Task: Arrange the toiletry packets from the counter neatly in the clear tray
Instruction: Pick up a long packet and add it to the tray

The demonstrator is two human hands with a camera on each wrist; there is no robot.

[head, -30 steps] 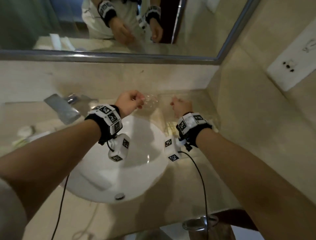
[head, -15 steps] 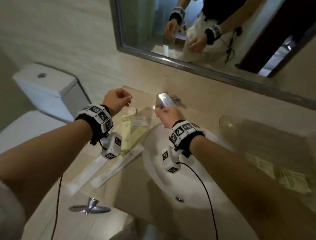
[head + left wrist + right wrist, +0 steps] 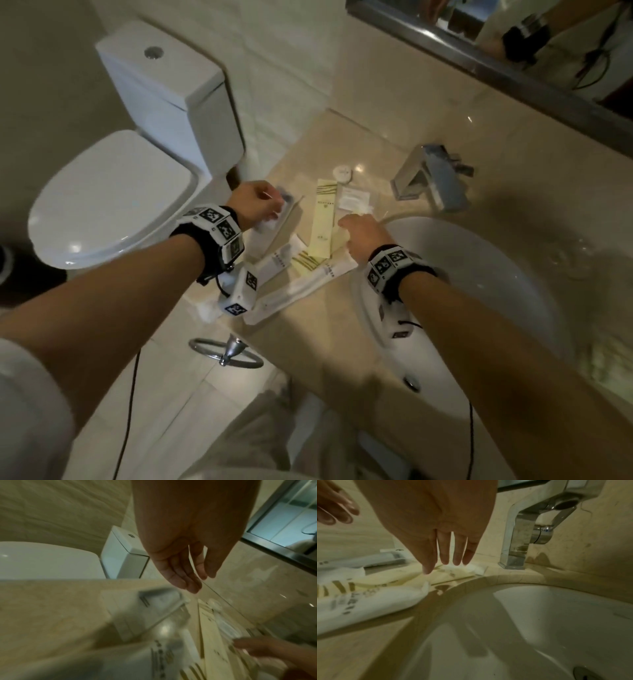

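Observation:
Several toiletry packets lie fanned on the beige counter (image 3: pixel 308 342) left of the sink: a long yellow packet (image 3: pixel 323 222), a long white packet (image 3: pixel 301 291) (image 3: pixel 368 601), a small clear sachet (image 3: pixel 354 198) and a round white item (image 3: pixel 342 172). My left hand (image 3: pixel 274 209) (image 3: pixel 200 580) hovers over a white boxed packet (image 3: pixel 270 236) (image 3: pixel 154 614), fingers relaxed and empty. My right hand (image 3: pixel 342 222) (image 3: pixel 440 565) reaches over the yellow packets with straight fingers, holding nothing. The clear tray (image 3: pixel 599 359) is a blur at the right edge.
A chrome faucet (image 3: pixel 431 178) stands behind the white sink basin (image 3: pixel 479 274). A toilet (image 3: pixel 113 195) sits just left of the counter's end. A mirror (image 3: pixel 513 51) runs along the back wall. A chrome ring (image 3: pixel 227 353) hangs below the counter's front edge.
The view swung from the tray side of the sink to the left counter. Both hands moved left and came down over the packets, fingers uncurling.

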